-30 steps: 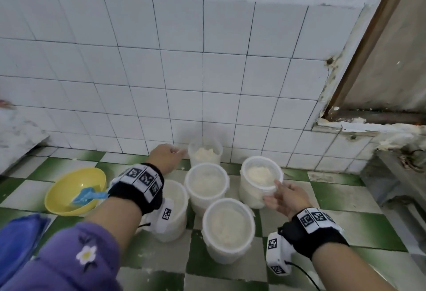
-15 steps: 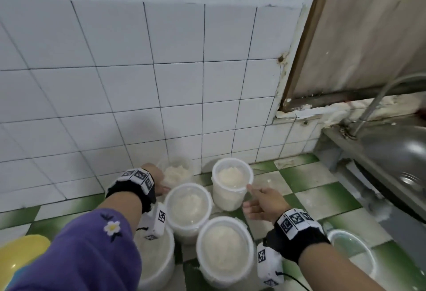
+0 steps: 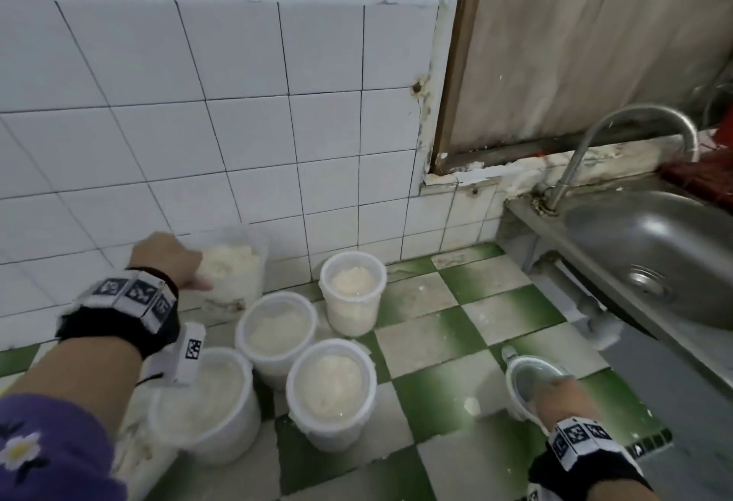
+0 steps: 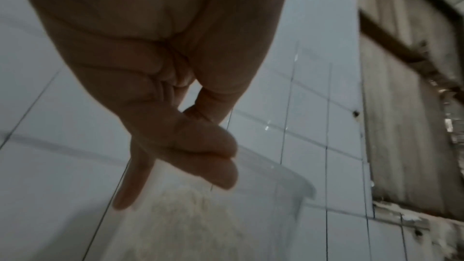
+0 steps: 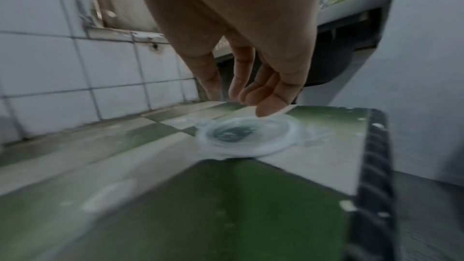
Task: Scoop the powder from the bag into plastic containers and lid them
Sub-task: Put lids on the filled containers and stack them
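Gone from beside the tubs down to a loose lid (image 5: 247, 138), right hand (image 5: 238, 33) spread above it, left hand (image 4: 155, 62) resting relaxed fingers against the unlidded tub (image 3: 234, 274): lidding step, next likely pinching and carrying the lid over.

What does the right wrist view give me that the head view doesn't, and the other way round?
Only the right wrist view shows the right hand's fingers, loosely spread just above the lid's rim; contact cannot be told.

Only the head view shows the five powder-filled containers, the left hand at the unlidded container by the wall, and the tap over the sink.

Both show the right hand, the lid lying flat on the green-and-white checked floor, and the white tiled wall.
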Demonstrator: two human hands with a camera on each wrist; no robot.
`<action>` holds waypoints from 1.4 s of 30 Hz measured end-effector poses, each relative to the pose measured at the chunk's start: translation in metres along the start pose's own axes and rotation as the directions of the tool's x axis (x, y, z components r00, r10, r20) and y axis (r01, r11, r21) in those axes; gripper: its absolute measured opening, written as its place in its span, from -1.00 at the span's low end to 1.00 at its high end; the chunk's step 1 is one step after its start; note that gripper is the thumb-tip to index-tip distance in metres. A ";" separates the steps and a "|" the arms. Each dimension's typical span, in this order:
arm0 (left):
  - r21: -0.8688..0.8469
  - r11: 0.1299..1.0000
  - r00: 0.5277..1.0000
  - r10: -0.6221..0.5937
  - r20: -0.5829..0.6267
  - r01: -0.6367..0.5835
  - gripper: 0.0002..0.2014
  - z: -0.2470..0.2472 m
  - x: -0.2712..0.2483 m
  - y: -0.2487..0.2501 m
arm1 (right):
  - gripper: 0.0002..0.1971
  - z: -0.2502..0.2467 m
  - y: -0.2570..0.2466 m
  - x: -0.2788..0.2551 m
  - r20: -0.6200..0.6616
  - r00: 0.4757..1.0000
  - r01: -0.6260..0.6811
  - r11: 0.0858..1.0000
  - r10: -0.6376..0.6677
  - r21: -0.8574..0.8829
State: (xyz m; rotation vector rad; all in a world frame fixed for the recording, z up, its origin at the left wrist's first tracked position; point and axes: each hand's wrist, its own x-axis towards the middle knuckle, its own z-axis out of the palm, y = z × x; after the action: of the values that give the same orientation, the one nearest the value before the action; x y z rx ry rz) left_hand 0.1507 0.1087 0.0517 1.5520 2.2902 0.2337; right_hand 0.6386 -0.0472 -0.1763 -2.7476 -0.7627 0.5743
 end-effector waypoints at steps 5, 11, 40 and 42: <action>-0.054 0.995 0.987 0.078 -0.142 -0.086 -0.76 -0.036 -0.050 0.025 | -0.60 -0.023 0.032 0.019 0.049 0.999 -0.005 0.982 0.015 -0.189; -0.503 0.843 0.981 0.184 -0.066 -0.192 -0.87 -0.015 -0.124 0.081 | -0.50 -0.021 0.044 0.035 0.142 0.990 0.034 0.992 -0.017 -0.120; -0.229 0.973 0.925 0.099 0.368 -0.013 -0.82 0.194 -0.213 0.125 | -0.81 -0.047 0.050 0.032 0.412 0.904 -0.123 0.858 -0.111 0.499; -0.199 0.980 0.923 0.093 0.374 -0.018 -0.68 0.194 -0.212 0.125 | -0.80 -0.056 0.039 0.024 0.408 0.898 -0.128 0.790 -0.164 0.600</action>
State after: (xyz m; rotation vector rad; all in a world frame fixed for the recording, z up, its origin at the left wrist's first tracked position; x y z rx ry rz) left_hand 0.4037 -0.0519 -0.0421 1.4210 1.8665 0.1458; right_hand 0.6991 -0.0737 -0.1463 -2.0104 -0.5453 1.2278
